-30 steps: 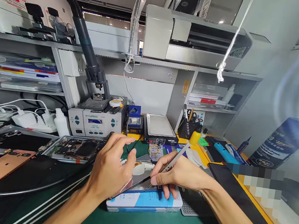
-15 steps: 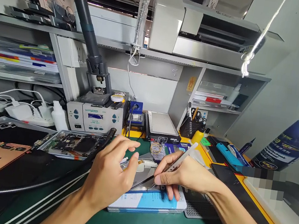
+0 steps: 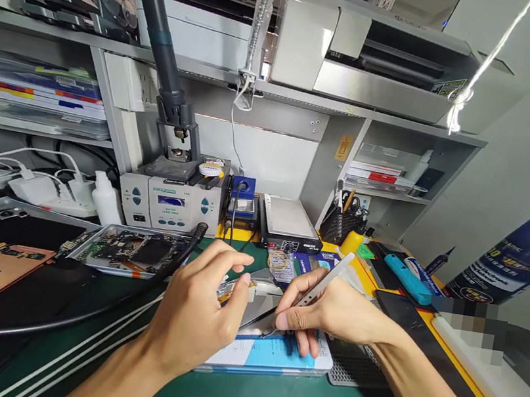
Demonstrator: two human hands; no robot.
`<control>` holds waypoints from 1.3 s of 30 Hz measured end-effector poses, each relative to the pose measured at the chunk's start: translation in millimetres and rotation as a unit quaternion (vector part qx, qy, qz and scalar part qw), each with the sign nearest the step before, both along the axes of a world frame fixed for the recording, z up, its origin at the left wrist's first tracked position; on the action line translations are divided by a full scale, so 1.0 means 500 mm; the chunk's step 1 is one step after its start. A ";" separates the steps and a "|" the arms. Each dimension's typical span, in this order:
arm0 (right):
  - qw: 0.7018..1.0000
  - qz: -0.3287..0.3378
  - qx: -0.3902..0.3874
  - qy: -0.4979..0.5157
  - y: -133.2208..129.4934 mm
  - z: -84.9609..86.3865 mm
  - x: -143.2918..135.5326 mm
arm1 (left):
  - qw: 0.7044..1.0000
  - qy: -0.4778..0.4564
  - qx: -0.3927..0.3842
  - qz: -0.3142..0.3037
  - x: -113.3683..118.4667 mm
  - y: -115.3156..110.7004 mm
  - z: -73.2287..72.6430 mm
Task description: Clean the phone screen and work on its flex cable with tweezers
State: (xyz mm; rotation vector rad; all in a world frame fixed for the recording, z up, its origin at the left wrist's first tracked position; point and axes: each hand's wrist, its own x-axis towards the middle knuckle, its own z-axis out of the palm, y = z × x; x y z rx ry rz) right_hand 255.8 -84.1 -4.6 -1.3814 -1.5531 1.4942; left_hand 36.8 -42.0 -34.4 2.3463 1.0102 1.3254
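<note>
My right hand [image 3: 318, 306] grips a pair of silver tweezers [image 3: 325, 280] like a pen, with the dark tips pointing down and left. Below the tips lies a grey metallic piece [image 3: 261, 307], partly covered by my hands; its kind I cannot make out. It rests on a flat blue-and-white box [image 3: 266, 354]. My left hand [image 3: 205, 296] hovers at the box's left side, thumb and forefinger curved and apart with nothing visible between them. Its other fingers are mostly hidden. Just beyond the left thumb is a small white part with an orange-yellow flex piece.
Opened devices with circuit boards [image 3: 130, 251] lie at the left, beside a black hose [image 3: 91, 325]. Behind stand a grey rework station [image 3: 169, 201] and a flat heating plate [image 3: 292, 219]. A dark spray can [image 3: 509, 261] and a black slab [image 3: 422, 348] are at the right.
The view has shifted slightly. The tweezers' tips have moved a little over the grey piece, and my left hand keeps nearly the same pose.
</note>
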 end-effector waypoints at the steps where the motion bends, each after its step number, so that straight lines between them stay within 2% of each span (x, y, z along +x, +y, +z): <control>1: 1.000 -0.002 0.002 0.001 0.000 0.000 0.000 | 1.000 0.001 -0.001 -0.002 0.001 -0.001 0.000; 32: 1.000 0.005 0.001 0.009 -0.001 0.003 0.004 | 0.999 0.003 -0.016 -0.031 0.000 -0.006 -0.006; 36: 0.999 -0.002 0.002 0.043 0.003 0.000 0.008 | 0.998 0.008 -0.043 -0.044 -0.002 -0.009 0.000; 39: 0.996 -0.021 0.015 0.083 0.015 -0.004 0.012 | 0.990 0.020 -0.116 -0.072 -0.006 -0.014 0.010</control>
